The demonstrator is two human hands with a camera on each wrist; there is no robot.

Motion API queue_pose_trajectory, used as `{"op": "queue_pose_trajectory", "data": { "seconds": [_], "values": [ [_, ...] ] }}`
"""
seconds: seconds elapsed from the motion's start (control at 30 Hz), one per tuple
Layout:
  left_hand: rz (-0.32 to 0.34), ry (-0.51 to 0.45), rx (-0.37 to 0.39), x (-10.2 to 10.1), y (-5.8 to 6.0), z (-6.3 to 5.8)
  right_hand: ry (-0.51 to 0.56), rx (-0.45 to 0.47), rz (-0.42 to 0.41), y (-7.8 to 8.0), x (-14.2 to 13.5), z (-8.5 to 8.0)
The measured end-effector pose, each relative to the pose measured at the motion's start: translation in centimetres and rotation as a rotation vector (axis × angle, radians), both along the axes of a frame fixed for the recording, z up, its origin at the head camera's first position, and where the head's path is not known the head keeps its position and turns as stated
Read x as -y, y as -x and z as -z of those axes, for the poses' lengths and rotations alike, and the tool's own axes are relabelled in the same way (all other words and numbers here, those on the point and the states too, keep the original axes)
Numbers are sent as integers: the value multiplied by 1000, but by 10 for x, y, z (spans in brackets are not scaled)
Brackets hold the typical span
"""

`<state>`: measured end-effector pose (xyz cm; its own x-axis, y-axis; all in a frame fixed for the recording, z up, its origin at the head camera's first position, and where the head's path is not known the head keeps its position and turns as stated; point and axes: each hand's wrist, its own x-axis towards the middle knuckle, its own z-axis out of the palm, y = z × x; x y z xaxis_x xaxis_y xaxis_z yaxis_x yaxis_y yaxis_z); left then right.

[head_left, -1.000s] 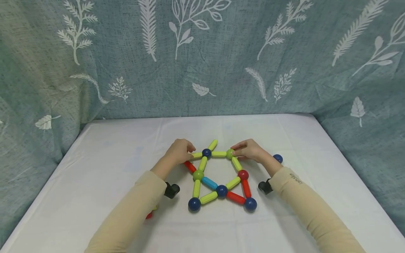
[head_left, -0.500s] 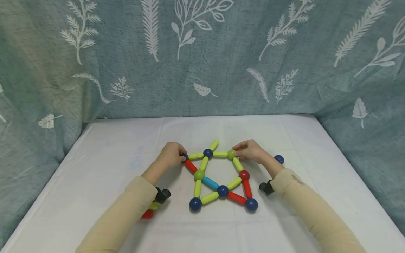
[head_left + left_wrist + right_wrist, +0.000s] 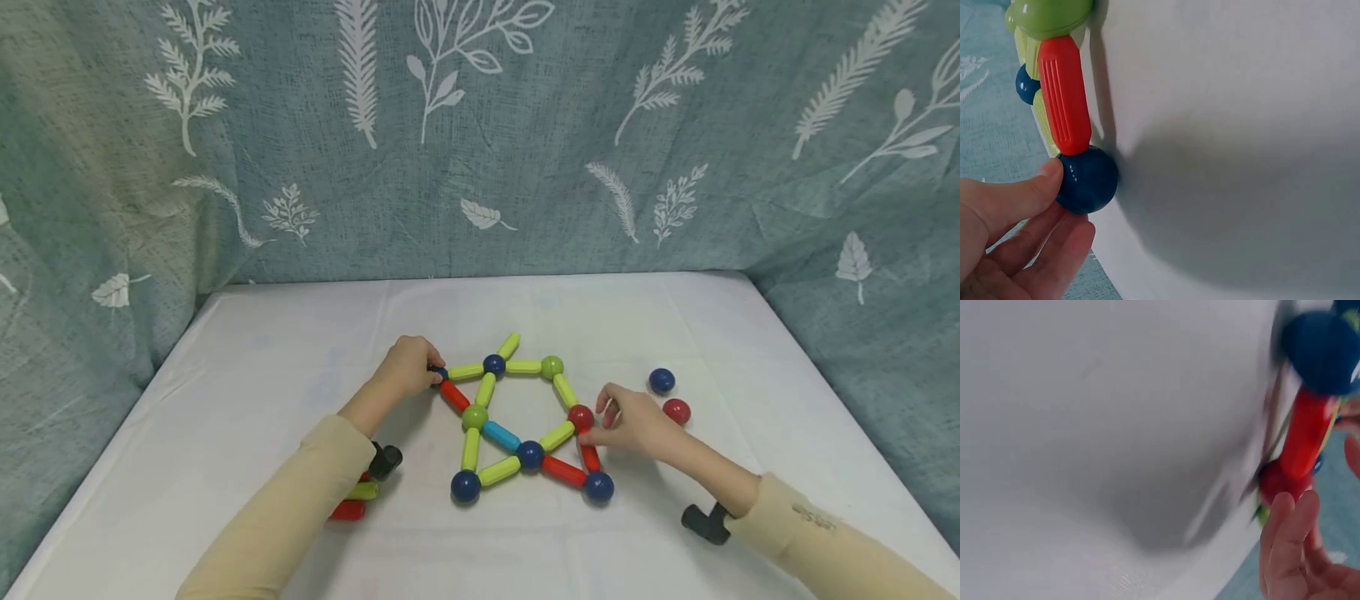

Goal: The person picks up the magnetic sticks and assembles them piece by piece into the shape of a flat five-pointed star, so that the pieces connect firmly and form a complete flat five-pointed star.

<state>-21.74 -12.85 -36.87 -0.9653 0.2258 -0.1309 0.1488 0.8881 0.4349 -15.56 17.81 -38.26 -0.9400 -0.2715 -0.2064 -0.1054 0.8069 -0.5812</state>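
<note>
A flat frame of coloured rods and balls lies on the white cloth. At its left corner my left hand [image 3: 407, 367] pinches a blue ball [image 3: 1088, 181] between thumb and fingers. A red rod [image 3: 1065, 97] joins that ball to a green ball [image 3: 475, 417]. On the other side, my right hand [image 3: 637, 423] is beside a red ball [image 3: 581, 417] and the red rod [image 3: 590, 457] below it, fingers loosely bent. Whether its fingertips touch them I cannot tell; the right wrist view is blurred. A yellow-green rod [image 3: 510, 345] sticks out from the top blue ball [image 3: 494, 364].
To the right of the frame, a loose blue ball [image 3: 662, 381] and a loose red ball [image 3: 677, 411] lie on the table. Loose red rods [image 3: 348, 510] and a yellow-green rod [image 3: 363, 491] lie beside the left forearm. A patterned curtain [image 3: 480, 167] hangs behind the table.
My left hand moved left onto the corner blue ball, then stayed. My right hand let go of the upper green ball and came down toward the red ball, revealing the loose red ball.
</note>
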Motion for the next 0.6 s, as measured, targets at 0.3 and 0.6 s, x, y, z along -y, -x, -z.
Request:
{"op": "queue_pose_trajectory", "data": {
  "seconds": [0.3, 0.6],
  "values": [
    [13, 33, 11, 1, -1, -3, 77, 37, -233, -35, -7, -4],
    [101, 111, -13, 11, -21, -3, -97, 13, -96, -21, -7, -17]
  ]
}}
